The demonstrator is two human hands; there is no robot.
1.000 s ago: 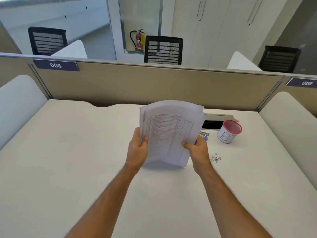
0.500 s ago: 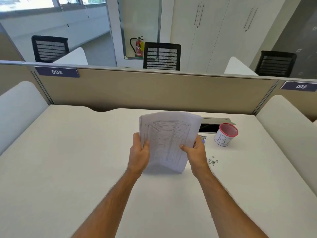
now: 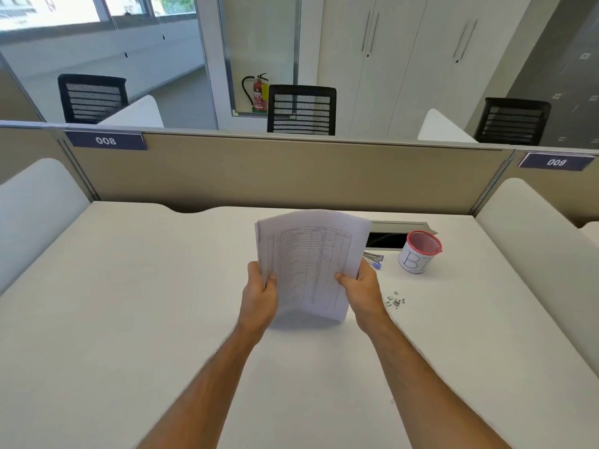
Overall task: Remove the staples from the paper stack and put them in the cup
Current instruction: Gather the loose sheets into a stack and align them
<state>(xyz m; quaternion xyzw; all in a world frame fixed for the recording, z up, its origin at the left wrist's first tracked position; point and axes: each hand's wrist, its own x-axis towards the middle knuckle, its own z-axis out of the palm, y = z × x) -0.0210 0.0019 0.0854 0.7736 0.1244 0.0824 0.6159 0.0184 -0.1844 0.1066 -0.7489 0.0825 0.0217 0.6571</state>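
Both of my hands hold a paper stack [image 3: 311,264] upright above the middle of the white desk, its printed table facing me. My left hand [image 3: 261,294] grips its left edge and my right hand [image 3: 361,288] grips its right edge, thumbs on the front sheet. A small heap of loose staples [image 3: 395,300] lies on the desk just right of my right hand. Farther back right stands a white cup [image 3: 418,254] with a red rim and a letter B on its side, upright. No staple is visible in the stack.
A metal tool with a blue tip [image 3: 374,259] lies behind the paper, partly hidden. A cable slot [image 3: 389,238] is cut into the desk [image 3: 129,319] beside the cup. A beige partition [image 3: 291,176] closes the back; white side panels [image 3: 534,228] flank the desk.
The view has tilted up slightly, so hands, paper and cup sit lower in the frame. My grip on the stack is unchanged.
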